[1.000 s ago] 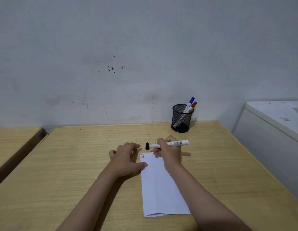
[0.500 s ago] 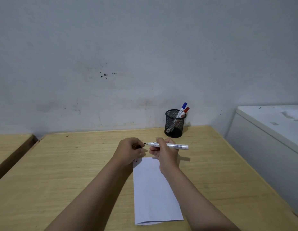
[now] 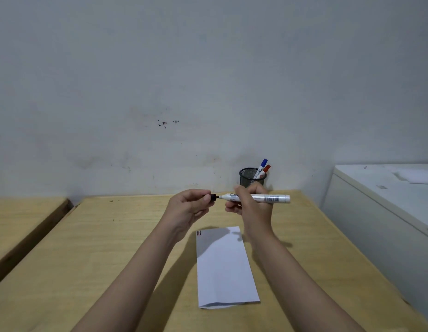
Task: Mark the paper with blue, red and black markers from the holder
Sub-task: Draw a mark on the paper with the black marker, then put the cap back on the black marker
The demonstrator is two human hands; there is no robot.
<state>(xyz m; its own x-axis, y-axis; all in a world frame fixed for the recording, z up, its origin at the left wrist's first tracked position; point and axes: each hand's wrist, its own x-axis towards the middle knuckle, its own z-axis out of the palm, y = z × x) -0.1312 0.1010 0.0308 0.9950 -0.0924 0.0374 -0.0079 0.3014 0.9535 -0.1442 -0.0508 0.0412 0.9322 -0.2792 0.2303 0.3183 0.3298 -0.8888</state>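
Black marker (image 3: pixel 261 198) held level above wooden desk (image 3: pixel 112 248), long axis left-right, tip pointing left twd black cap (image 3: pixel 212 197), just at cap's mouth. Right hand (image 3: pixel 252 207) wrapped round barrel, hiding its middle; left hand (image 3: pixel 188 208) fingers pinched on cap, mostly covering it. Below, white paper (image 3: pixel 225 267) w/ small marks at top-left corner, colours hard to read. Behind, mesh holder (image 3: pixel 250 178) w/ blue marker (image 3: pixel 263 164) & red marker (image 3: pixel 266 169), lower part hidden.
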